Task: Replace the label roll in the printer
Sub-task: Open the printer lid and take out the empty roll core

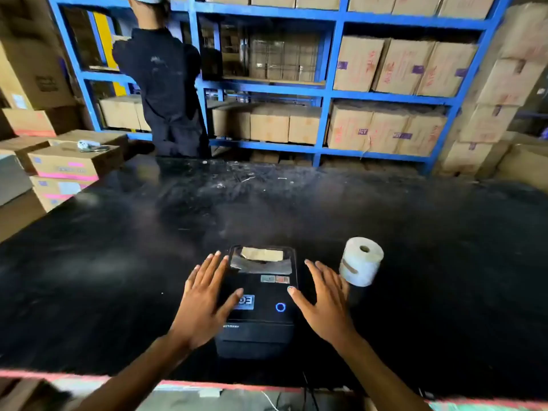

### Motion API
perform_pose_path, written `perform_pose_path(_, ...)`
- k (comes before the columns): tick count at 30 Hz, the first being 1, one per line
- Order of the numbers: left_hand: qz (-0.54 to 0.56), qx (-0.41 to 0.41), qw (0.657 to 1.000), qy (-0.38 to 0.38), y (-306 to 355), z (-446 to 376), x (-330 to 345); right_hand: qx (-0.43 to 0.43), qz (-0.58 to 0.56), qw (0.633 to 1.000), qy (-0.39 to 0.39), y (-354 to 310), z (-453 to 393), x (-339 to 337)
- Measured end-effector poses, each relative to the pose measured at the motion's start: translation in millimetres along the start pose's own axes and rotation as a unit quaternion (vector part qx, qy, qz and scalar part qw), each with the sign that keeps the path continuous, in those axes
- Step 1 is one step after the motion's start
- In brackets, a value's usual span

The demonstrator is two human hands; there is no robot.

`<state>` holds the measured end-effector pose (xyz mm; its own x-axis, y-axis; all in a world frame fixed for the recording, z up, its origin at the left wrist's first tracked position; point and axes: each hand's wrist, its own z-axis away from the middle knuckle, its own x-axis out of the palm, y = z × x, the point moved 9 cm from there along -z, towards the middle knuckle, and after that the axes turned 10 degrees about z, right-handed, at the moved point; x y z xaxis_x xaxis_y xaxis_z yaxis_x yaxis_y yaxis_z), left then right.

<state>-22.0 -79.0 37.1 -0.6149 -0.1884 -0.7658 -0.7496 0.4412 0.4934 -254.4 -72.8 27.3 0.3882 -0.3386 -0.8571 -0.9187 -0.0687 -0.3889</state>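
Observation:
A small black label printer (261, 304) sits on the black table (118, 262) near its front edge, lid shut, with a blue ring light lit on top and a window at its back showing pale paper inside. My left hand (204, 301) hovers at its left side, fingers spread, thumb over the lid. At the printer's right side is my right hand (323, 304), also spread and holding nothing. A white label roll (360, 261) stands on end on the table just right of my right hand, apart from it.
Another person in dark clothes (166, 90) stands beyond the table's far edge, facing blue shelving (329, 93) full of cardboard boxes. Stacked cartons (68, 164) rise at the table's left side and more at the right. A cable (308, 390) hangs below the front edge.

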Motion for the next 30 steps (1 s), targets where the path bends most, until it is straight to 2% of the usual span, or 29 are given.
perform_pose_path(3,0.078,-0.104,0.991,-0.007,-28,22,12,0.077,-0.076,0.994,-0.021,13,26,23)
perform_pose_path(5,0.174,-0.164,0.971,-0.007,-40,36,24,0.129,-0.138,0.981,-0.038,18,42,39)
perform_pose_path(9,0.374,-0.282,0.883,-0.001,-49,56,48,0.213,-0.265,0.939,-0.054,24,58,66)
perform_pose_path(11,0.440,-0.319,0.840,0.006,-55,64,61,0.218,-0.268,0.937,-0.047,28,63,72)
perform_pose_path(14,0.491,-0.334,0.805,0.015,-57,69,72,0.191,-0.254,0.947,-0.049,28,65,68)
perform_pose_path(16,0.505,-0.330,0.797,0.022,-52,70,72,0.176,-0.252,0.950,-0.061,27,66,69)
perform_pose_path(21,0.510,-0.331,0.793,0.032,-49,70,74,0.185,-0.259,0.948,-0.004,23,70,57)
perform_pose_path(30,0.494,-0.345,0.797,0.042,-61,77,72,0.100,-0.236,0.967,0.011,21,47,41)
